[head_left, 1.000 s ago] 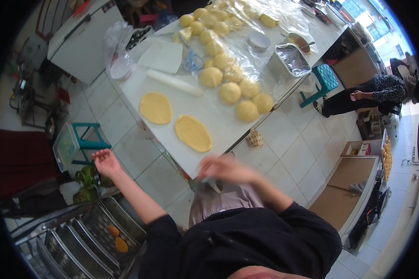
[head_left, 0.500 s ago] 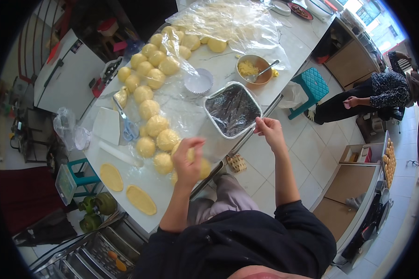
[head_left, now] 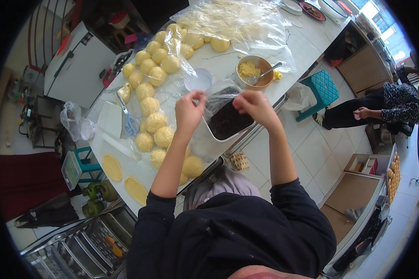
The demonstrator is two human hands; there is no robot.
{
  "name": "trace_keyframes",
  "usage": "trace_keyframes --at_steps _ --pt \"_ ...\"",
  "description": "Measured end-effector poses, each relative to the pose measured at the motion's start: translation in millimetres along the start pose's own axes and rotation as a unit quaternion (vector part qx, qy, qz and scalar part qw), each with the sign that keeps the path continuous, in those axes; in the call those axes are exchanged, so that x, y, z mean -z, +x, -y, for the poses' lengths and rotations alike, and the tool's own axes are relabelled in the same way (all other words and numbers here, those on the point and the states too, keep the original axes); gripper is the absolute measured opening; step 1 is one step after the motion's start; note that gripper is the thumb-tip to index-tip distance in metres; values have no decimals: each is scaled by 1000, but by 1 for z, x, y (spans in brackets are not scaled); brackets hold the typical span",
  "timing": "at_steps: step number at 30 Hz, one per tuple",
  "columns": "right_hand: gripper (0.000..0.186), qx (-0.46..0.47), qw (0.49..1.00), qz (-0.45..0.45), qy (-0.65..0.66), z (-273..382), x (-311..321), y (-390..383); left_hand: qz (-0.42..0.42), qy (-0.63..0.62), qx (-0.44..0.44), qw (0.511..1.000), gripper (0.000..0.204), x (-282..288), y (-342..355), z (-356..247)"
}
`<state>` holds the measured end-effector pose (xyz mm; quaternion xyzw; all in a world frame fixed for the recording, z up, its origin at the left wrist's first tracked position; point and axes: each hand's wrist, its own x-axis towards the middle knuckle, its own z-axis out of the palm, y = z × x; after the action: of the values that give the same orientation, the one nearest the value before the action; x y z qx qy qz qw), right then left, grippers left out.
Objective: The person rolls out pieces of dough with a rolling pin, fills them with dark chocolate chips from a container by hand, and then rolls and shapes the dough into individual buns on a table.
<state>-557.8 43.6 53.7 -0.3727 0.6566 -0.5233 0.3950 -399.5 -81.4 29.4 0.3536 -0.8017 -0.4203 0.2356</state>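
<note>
Both hands have come together since half a second ago: the left hand and right hand now pinch the clear film over the white tray of dark filling, fingers together. Dough balls lie left of the tray on the surface; a brown bowl sits beyond it.

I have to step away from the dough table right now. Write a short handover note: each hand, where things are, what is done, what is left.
Left hand: fingers pinch the clear plastic film at the near-left rim of the white tub.
Right hand: pinches the same film at the tub's right side.
The tub holds a dark filling and sits at the table edge, film partly over it.
Done: two flattened dough ovals lie at the left end.
Left: many dough balls are unflattened under plastic; a bowl with a spoon stands behind the tub; scissors lie left of the balls.
</note>
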Motion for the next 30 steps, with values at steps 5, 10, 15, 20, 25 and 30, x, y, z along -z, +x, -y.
trace_keyframes --at_steps 5,10,15,20,25,30 --pt "60 25 868 116 -482 -37 -32 7 -67 15 42 997 26 -6 5 16" --pt "83 18 820 141 -555 -55 -62 18 -165 -56 -10 985 30 3 -28 23" --pt "61 87 796 176 -573 -67 -67 23 -171 -146 63 972 29 40 -85 22" --pt "38 154 830 99 -527 -72 -62 26 -222 -147 128 955 27 65 -127 31" --pt "24 -9 937 190 -294 -36 -38 26 -268 -181 165 932 25 100 -160 39" --pt "15 -120 965 215 -96 -1 -24 9 -355 -173 187 899 25 146 -211 62"
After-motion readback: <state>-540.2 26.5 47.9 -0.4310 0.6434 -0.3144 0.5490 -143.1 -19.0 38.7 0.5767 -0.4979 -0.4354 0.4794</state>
